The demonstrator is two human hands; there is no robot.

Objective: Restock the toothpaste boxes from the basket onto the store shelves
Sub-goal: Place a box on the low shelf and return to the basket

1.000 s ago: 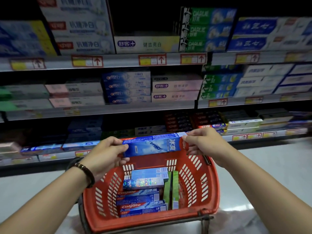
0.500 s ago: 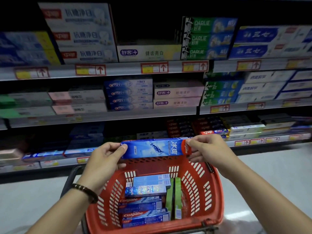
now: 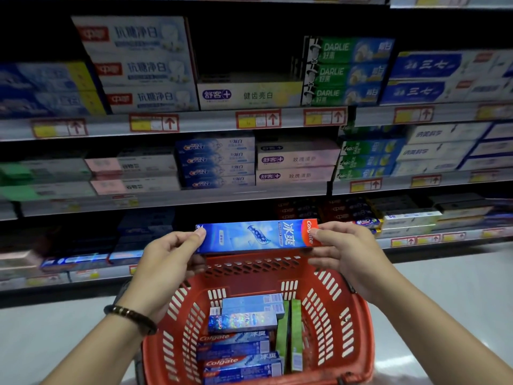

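Note:
A blue and red Colgate toothpaste box [image 3: 256, 236] is held level above the far rim of the red basket [image 3: 358, 326]. My left hand [image 3: 166, 262] pinches its blue left end. My right hand [image 3: 347, 254] pinches its red right end. Inside the basket lie several more toothpaste boxes [image 3: 241, 340], blue Colgate ones stacked flat and green boxes [image 3: 295, 334] standing on edge at the right. The store shelves [image 3: 194, 120] run across the view in front of me, packed with toothpaste boxes.
The top shelf has a single white and yellow box [image 3: 249, 95] with a dark gap above it. The bottom shelf [image 3: 416, 240] is dim, with low stacks behind the held box. Pale floor [image 3: 444, 287] lies on both sides of the basket.
Both hands have lifted the Colgate box a little higher over the basket and turned its printed front toward me. The view has tilted upward, showing more of the upper shelves.

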